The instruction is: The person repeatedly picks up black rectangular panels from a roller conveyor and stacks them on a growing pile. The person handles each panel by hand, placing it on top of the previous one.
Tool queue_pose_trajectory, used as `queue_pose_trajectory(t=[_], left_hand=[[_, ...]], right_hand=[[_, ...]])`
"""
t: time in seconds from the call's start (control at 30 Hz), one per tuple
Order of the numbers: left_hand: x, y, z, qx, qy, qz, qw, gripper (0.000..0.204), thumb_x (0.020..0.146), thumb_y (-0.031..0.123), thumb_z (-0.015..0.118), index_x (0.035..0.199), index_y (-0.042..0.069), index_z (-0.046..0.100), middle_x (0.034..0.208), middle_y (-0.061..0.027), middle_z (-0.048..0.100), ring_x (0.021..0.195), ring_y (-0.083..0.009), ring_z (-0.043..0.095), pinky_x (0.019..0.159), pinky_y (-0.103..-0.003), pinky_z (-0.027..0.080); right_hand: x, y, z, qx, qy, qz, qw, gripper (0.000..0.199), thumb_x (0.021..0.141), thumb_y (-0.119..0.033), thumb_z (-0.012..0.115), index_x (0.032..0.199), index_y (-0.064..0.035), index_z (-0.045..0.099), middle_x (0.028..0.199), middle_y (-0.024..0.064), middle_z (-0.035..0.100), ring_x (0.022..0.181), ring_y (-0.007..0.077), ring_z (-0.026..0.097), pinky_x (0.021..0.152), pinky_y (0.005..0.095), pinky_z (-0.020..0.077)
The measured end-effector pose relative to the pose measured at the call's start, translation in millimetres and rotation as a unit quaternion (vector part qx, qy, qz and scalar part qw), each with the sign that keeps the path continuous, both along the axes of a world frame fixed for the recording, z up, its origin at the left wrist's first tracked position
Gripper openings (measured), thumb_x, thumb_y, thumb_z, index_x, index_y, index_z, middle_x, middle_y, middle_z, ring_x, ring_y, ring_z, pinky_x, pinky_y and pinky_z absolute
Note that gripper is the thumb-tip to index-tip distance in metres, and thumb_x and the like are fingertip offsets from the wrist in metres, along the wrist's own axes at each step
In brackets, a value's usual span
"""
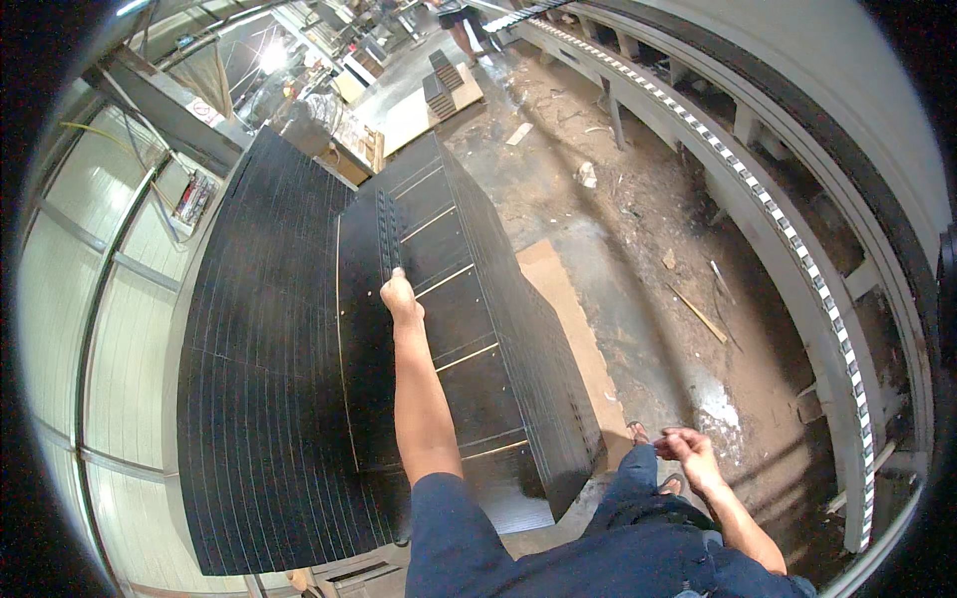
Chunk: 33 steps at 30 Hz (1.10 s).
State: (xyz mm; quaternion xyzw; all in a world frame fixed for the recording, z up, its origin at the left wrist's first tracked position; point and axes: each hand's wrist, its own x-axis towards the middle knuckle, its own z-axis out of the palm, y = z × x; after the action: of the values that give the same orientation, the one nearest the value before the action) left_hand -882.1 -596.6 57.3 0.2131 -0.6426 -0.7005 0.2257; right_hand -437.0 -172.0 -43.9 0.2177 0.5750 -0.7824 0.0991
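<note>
Left hand [401, 297] grips a dark strip [388, 231] over stacked black panels [477, 411] — right hand [695, 459] half-open above littered workshop floor [623, 284].

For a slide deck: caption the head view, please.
Left hand holding a dark strip among black panels, right hand apart from both.

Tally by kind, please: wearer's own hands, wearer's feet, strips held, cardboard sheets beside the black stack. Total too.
Hands: 2 (left hand, right hand)
Feet: 2 (upper foot, lower foot, both partly covered)
Held dark strip: 1, in the left hand
Cardboard sheet: 1
Total: 6
</note>
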Motion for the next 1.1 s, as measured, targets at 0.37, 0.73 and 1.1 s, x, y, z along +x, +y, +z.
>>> queue_pose_trajectory(t=[0.37, 0.73, 1.1], left_hand=[[93, 139, -7, -0.34, -0.011, -0.158, 0.927, 0.035, 0.084, 0.017, 0.066, 0.112, -0.003, 0.067, 0.103, -0.0119, 0.07, 0.092, -0.0186, 0.064, 0.083, -0.033, 0.05], [330, 394, -61, -0.416, 0.065, -0.604, 0.676, 0.042, 0.091, 0.018, 0.067, 0.125, -0.005, 0.061, 0.113, -0.018, 0.069, 0.106, -0.019, 0.065, 0.094, -0.03, 0.05], [455, 357, -279, -0.321, 0.003, -0.865, 0.386, 0.013, 0.08, 0.018, 0.062, 0.07, 0.01, 0.062, 0.064, -0.0048, 0.057, 0.057, -0.0185, 0.054, 0.051, -0.034, 0.043]], right_hand=[[159, 125, 38, 0.189, 0.035, -0.299, 0.935, 0.032, 0.098, -0.021, 0.058, 0.118, 0.0042, 0.063, 0.093, 0.0073, 0.07, 0.081, 0.0134, 0.064, 0.079, 0.0277, 0.0519], [413, 158, 149, 0.41, -0.072, -0.622, 0.664, 0.039, 0.098, -0.026, 0.057, 0.126, -0.0002, 0.062, 0.121, 0.0133, 0.067, 0.115, 0.022, 0.06, 0.103, 0.0353, 0.0432], [667, 119, 104, 0.665, -0.371, -0.541, 0.357, 0.044, 0.082, -0.023, 0.071, 0.118, -0.0009, 0.06, 0.131, 0.0196, 0.056, 0.12, 0.0362, 0.053, 0.102, 0.0477, 0.042]])
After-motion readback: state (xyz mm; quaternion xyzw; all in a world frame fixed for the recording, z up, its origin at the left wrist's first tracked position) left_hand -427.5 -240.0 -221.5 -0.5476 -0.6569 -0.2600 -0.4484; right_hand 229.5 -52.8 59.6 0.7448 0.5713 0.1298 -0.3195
